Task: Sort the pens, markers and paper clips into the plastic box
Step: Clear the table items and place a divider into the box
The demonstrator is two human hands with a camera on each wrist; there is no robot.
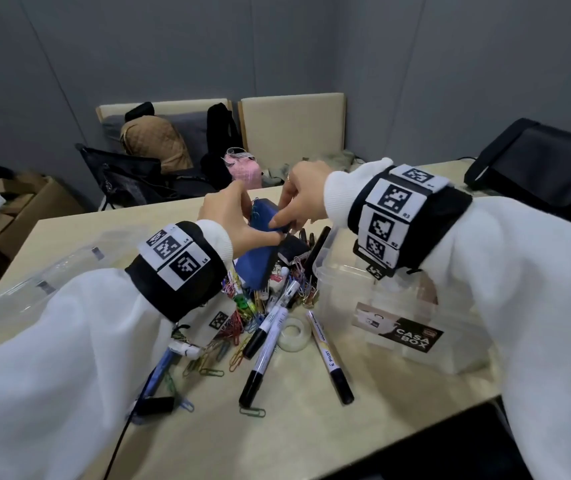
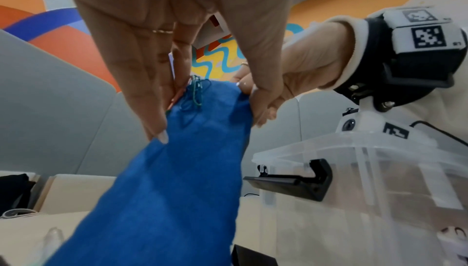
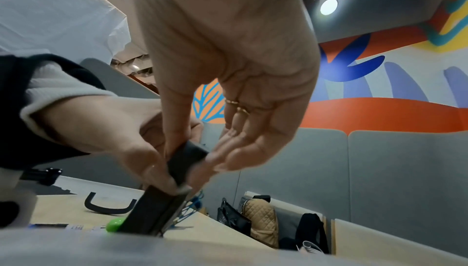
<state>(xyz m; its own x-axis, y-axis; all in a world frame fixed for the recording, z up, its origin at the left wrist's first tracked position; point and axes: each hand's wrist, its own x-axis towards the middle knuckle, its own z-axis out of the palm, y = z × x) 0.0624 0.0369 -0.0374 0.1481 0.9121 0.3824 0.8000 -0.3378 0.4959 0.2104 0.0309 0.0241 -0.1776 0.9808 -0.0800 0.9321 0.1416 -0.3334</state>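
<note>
Both the left hand (image 1: 228,216) and right hand (image 1: 298,199) pinch the blue pouch (image 2: 177,170), upended over pens, markers and paper clips (image 1: 239,327) heaped beside the plastic box (image 1: 363,306); steady shaking should free the clips snagged on it.

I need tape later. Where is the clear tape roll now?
In the head view, the clear tape roll lies on the table, between two black-capped markers, just left of the plastic box.
</note>
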